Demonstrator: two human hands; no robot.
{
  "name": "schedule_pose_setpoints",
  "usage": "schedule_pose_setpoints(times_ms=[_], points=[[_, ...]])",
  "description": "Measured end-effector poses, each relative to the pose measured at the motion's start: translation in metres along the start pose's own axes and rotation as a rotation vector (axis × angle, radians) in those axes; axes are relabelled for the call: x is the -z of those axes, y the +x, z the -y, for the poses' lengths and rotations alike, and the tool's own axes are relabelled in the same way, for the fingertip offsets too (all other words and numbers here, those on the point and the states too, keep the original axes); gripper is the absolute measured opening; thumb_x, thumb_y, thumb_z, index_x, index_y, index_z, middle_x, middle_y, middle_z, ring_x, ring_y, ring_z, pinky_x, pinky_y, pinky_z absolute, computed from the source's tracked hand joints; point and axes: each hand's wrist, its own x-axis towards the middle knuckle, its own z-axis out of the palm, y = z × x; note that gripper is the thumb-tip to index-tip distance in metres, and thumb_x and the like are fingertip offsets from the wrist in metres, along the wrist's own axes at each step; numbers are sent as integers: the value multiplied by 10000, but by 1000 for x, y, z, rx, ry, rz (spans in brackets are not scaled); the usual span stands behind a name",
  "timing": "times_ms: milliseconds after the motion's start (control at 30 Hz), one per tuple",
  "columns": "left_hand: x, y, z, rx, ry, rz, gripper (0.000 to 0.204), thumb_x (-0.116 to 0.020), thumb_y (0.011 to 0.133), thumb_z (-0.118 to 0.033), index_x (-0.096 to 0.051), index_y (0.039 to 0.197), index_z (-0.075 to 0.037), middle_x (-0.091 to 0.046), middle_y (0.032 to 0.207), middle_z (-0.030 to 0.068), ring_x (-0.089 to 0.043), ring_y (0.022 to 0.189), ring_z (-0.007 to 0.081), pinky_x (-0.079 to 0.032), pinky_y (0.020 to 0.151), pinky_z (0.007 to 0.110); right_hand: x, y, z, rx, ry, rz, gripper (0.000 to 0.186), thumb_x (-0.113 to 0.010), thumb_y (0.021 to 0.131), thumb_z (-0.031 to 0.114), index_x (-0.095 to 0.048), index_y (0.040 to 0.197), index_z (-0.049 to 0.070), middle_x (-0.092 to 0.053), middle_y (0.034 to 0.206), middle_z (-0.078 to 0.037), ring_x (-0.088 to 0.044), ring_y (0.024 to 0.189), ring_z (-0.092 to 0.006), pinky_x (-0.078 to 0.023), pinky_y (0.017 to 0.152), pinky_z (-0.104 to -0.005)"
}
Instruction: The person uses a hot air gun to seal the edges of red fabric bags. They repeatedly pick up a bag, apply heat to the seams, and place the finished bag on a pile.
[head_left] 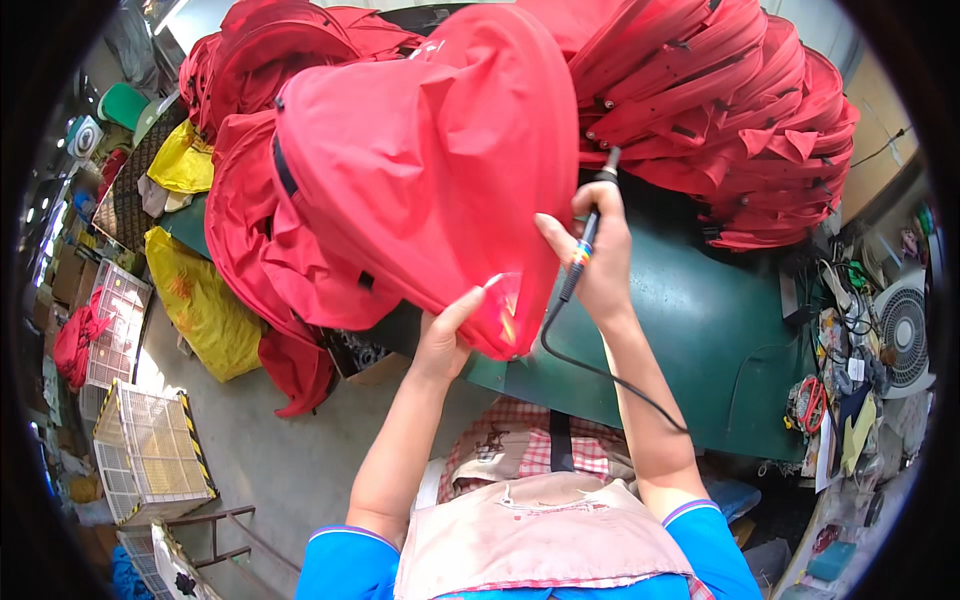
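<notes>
A red fabric piece [420, 170] with a curved piped rim and dark tabs is held up in front of me, its narrow lower corner showing a bright shiny patch. My left hand [445, 340] is closed on the fabric beside that corner, fingers partly hidden behind it. My right hand [598, 240] grips a pen-shaped soldering iron [582, 255] with a metal tip pointing up and a black cord hanging down, close to the fabric's right edge. The thumb of that hand sticks out toward the fabric.
Green table [700, 360] beneath, stacked red pieces [740, 130] behind at right, more red fabric [240, 230] at left. Yellow bags [200, 300], wire crates [150, 450] at left. A fan [900, 330] and cluttered tools [830, 400] at right. Apron [540, 530] below.
</notes>
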Motion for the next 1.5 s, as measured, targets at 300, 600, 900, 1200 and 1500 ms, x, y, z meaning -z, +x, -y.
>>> schedule_pose_setpoints(times_ms=[300,600,900,1200,1500], points=[[-6,11,10,-8,317,20,629,-831,793,-9,-510,1334,-9,-631,1228,83,-639,1108,197,-535,948,355,4,-18,13,118,126,-36,209,-666,984,129,-499,1076,43,-626,825,-97,-648,685,-175,-543,653,-278],[-2,12,16,-106,426,2,503,-818,829,-59,-552,1253,-9,-654,1158,86,-656,1041,178,-541,901,339,56,-113,52,54,-22,307,206,-618,965,104,-720,1114,4,-588,694,-38,-570,586,-91,-467,548,-235],[-19,4,19,-174,435,-28,463,-800,843,-53,-571,1242,-8,-667,1130,75,-657,1024,165,-537,890,332,25,-91,37,189,-33,176,175,-563,962,68,-715,999,-13,-611,670,-80,-601,539,-122,-466,519,-253],[-12,-1,24,-151,393,-38,436,-798,842,-62,-594,1224,-10,-667,1128,76,-657,1013,164,-530,882,321,70,-55,18,-271,659,88,201,-572,1025,201,-625,1019,7,-677,731,-108,-660,627,-137,-575,651,-293],[11,-29,16,-243,-60,-134,379,-687,933,-22,-596,1293,-95,-654,1266,8,-634,1151,139,-538,973,363,-7,-66,-45,-387,785,-280,217,-735,940,180,-628,1048,26,-678,1009,-37,-587,942,-98,-475,868,-273]])
